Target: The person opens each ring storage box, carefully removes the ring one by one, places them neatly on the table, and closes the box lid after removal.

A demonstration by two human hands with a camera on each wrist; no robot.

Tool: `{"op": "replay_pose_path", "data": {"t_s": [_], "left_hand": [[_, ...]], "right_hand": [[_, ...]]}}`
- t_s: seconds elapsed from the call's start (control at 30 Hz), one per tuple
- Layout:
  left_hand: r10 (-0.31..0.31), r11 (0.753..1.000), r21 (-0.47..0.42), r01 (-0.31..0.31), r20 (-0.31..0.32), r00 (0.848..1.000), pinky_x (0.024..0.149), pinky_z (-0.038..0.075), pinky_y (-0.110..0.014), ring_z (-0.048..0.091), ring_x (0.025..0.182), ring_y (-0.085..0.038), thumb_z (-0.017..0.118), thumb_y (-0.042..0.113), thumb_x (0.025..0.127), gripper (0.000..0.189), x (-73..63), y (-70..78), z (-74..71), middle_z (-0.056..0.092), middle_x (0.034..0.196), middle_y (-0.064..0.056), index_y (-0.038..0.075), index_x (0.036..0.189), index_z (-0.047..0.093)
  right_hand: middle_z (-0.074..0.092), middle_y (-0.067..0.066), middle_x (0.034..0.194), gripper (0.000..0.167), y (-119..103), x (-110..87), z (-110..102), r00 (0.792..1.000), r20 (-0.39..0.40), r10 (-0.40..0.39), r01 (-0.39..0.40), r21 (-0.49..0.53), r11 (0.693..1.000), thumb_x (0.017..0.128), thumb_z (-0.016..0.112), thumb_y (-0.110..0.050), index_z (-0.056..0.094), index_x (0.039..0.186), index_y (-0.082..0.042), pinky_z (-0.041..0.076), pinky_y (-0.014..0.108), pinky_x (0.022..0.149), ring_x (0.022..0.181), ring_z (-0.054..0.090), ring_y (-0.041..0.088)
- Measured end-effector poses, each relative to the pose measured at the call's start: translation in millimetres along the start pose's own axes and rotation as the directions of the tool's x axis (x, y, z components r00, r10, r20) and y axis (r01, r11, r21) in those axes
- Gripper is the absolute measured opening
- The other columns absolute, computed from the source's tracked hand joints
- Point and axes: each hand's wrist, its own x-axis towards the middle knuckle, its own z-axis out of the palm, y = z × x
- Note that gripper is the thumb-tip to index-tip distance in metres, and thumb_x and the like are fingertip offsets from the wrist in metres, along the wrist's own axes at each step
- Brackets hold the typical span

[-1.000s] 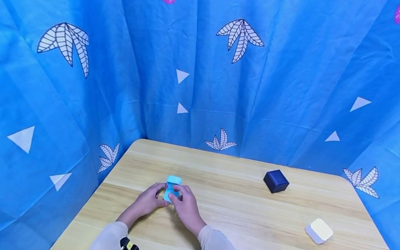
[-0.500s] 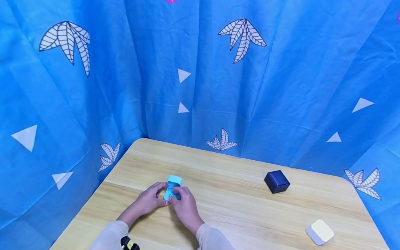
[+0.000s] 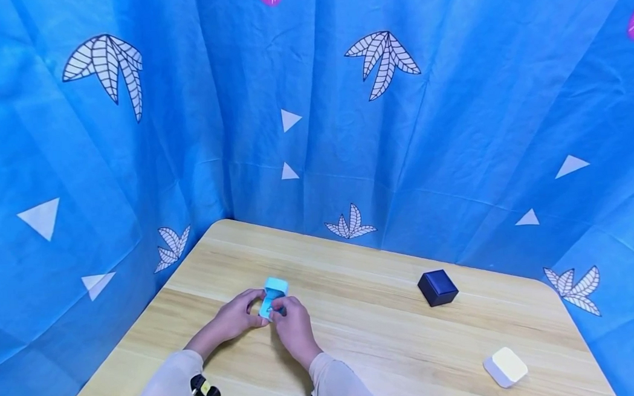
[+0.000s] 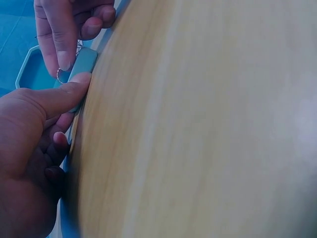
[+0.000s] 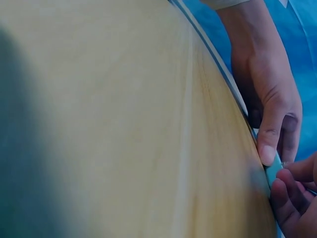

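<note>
Right-hand grip: your right hand (image 3: 294, 325) has thumb and fingers brought together on a thin, silvery, beaded-looking metal ring (image 4: 58, 76).
Left-hand grip: your left hand (image 3: 238, 315) is clamped on the lower half of a turquoise, hinged, angular-cornered ring box (image 3: 271, 296), thumb against its near wall.
Ring, handling: probably very light, stiff, slippery and easily dropped; you would best take it by the outer band, between fingertips.
Ring box, handling: likely light and firm, with a lid that may swing; hold it low by the side walls, clear of the hinge.
Ring, appearance: slender pale loop, knobbly in outline; whether it bears a stone, you cannot tell.
Ring box, appearance: lid raised, recess partly covered by your fingers.
Position: ring at the ring box's opening; contact with the inside cannot be judged.
Surroundings: wood-grained table (image 3: 368, 316) beneath; well to your right, a glossy navy-blue cube-shaped box (image 3: 437, 287) and, nearer you, a white rounded-corner block (image 3: 505, 367); beyond, a blue leaf-patterned fabric curtain (image 3: 454, 123).
</note>
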Motion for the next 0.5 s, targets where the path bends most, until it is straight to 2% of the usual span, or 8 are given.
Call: {"op": "replay_pose_path", "data": {"t_s": [0.27, 0.5], "left_hand": [[-0.004, 1.0, -0.007, 0.004, 0.006, 1.0, 0.077, 0.04, -0.032, 0.048, 0.085, -0.015, 0.084, 0.026, 0.081, 0.067, -1.1, 2.4, -1.3, 0.059, 0.127, -0.001, 0.011, 0.14, 0.057], [-0.012, 1.0, 0.003, 0.012, 0.005, 1.0, 0.075, 0.039, -0.032, 0.048, 0.084, -0.015, 0.083, 0.025, 0.082, 0.068, -1.0, 1.8, -0.7, 0.058, 0.127, 0.0, 0.011, 0.142, 0.056]], "right_hand": [[0.068, 0.001, 0.097, 0.009, 0.2, 2.2, -1.5, 0.999, 0.017, 0.031, -0.031, 0.007, 0.999, 0.089, 0.071, -0.001, 0.073, 0.097, -0.004, 0.052, 0.017, 0.071, 0.083, 0.059, 0.006], [0.069, 0.002, 0.096, 0.007, -0.7, 2.1, -4.2, 1.0, 0.022, 0.02, -0.02, 0.009, 1.0, 0.089, 0.072, -0.001, 0.073, 0.095, -0.005, 0.052, 0.017, 0.071, 0.085, 0.061, 0.006]]}}
